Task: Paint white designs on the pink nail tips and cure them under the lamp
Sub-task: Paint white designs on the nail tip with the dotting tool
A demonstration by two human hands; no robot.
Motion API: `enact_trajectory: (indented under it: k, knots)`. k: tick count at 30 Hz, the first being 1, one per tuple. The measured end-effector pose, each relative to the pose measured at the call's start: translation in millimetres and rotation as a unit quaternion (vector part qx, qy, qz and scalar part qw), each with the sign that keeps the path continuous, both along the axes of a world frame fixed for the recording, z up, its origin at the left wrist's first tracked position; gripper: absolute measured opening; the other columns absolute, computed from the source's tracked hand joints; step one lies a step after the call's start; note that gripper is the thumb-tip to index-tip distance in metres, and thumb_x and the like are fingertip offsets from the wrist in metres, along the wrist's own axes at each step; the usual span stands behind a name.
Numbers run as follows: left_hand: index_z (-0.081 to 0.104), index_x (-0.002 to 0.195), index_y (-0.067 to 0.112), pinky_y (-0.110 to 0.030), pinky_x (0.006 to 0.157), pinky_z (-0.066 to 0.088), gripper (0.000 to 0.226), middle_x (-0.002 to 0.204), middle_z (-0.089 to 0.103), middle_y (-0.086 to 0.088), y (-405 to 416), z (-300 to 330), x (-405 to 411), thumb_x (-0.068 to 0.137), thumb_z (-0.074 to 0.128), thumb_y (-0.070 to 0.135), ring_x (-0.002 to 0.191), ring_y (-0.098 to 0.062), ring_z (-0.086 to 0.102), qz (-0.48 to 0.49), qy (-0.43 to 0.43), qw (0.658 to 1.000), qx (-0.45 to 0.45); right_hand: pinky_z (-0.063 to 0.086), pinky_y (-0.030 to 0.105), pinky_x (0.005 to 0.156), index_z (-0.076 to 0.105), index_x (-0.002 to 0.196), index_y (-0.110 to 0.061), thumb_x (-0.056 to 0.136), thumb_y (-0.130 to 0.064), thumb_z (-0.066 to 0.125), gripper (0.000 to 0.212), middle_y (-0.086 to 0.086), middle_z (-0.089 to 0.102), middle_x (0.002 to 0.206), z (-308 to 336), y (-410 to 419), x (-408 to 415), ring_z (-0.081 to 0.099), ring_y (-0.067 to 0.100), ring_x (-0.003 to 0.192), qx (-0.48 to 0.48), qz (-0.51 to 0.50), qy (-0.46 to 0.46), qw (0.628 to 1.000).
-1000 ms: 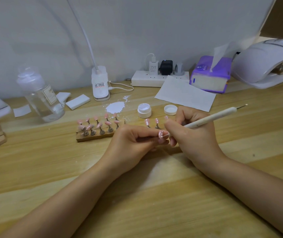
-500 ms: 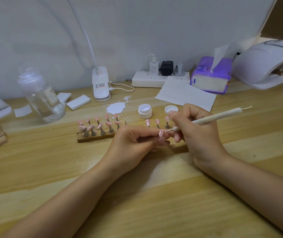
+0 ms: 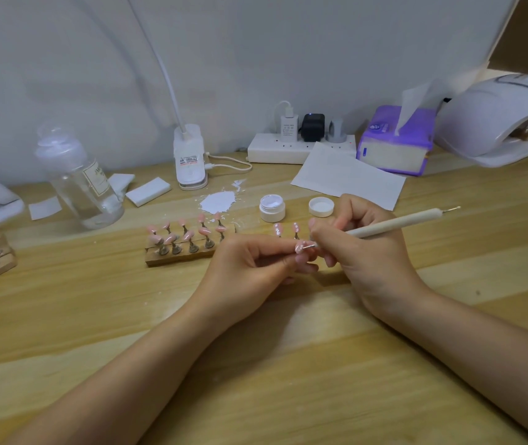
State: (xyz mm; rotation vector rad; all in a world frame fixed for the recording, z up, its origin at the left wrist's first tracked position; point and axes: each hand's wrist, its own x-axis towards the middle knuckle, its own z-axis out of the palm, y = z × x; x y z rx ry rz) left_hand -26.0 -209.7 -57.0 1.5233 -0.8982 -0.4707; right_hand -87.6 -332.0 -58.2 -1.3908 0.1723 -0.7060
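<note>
Both hands have barely shifted: left hand (image 3: 250,268) pinches a pink nail tip (image 3: 299,246) above the wooden table (image 3: 256,364), while right hand (image 3: 362,248) grips the dotting pen (image 3: 394,223), its metal point touching the tip. Behind stand the nail-tip holder (image 3: 185,240) and open gel jar (image 3: 272,207); the curing lamp (image 3: 500,120) sits far right.

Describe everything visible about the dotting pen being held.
The dotting pen is a slim stick with a pale, cream-coloured, matte shaft and a thin metal pin at each end. The right hand grips it near its lower end like a pencil. It lies slanted, the far pin up and to the right, the near pin at the pink nail tip pinched in the left hand, which already carries white dots. It is raised off the wooden table.
</note>
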Motion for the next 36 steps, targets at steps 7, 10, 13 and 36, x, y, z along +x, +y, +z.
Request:
enact_trajectory:
  k: [7,10,13,36]
  knots:
    - [0.073,0.074,0.03,-0.01,0.06,0.05,0.025,0.07,0.072,0.012,-0.4,0.5,0.1,0.08,0.062,0.008,0.073,0.002,0.067,-0.007,-0.007,1.0,-0.004,0.036,0.021,0.043,0.033,0.056,-0.011,0.076,0.013,0.056,0.039,0.007,0.038,0.043,-1.5,-1.3,1.4,0.049,0.026,0.05,-0.008,0.0,0.0,1.0]
    - [0.074,0.073,0.029,-0.011,0.06,0.05,0.019,0.071,0.072,0.012,-1.1,0.7,0.2,0.077,0.062,0.015,0.073,0.003,0.067,-0.008,-0.007,1.0,-0.01,0.037,0.021,0.043,0.033,0.056,-0.011,0.077,0.013,0.056,0.039,0.005,0.039,0.04,-1.1,-0.6,1.0,0.052,0.022,0.042,-0.002,0.008,0.003,1.0]
    - [0.073,0.078,0.024,-0.01,0.059,0.05,0.022,0.07,0.072,0.013,-0.4,-0.9,1.7,0.081,0.062,0.006,0.072,0.004,0.066,-0.006,-0.017,1.0,-0.003,0.038,0.015,0.039,0.032,0.057,-0.009,0.078,0.015,0.054,0.039,-0.001,0.04,0.037,-0.3,0.4,-0.5,0.054,0.013,0.035,0.021,0.031,-0.003,0.999]
    - [0.073,0.076,0.026,-0.012,0.06,0.051,0.017,0.07,0.072,0.011,-1.8,-4.2,3.7,0.077,0.063,0.012,0.072,0.004,0.066,0.001,-0.007,1.0,-0.008,0.036,0.014,0.039,0.033,0.056,-0.01,0.076,0.014,0.056,0.039,-0.002,0.039,0.037,0.4,1.2,0.0,0.051,0.017,0.038,-0.003,0.021,-0.001,1.0]
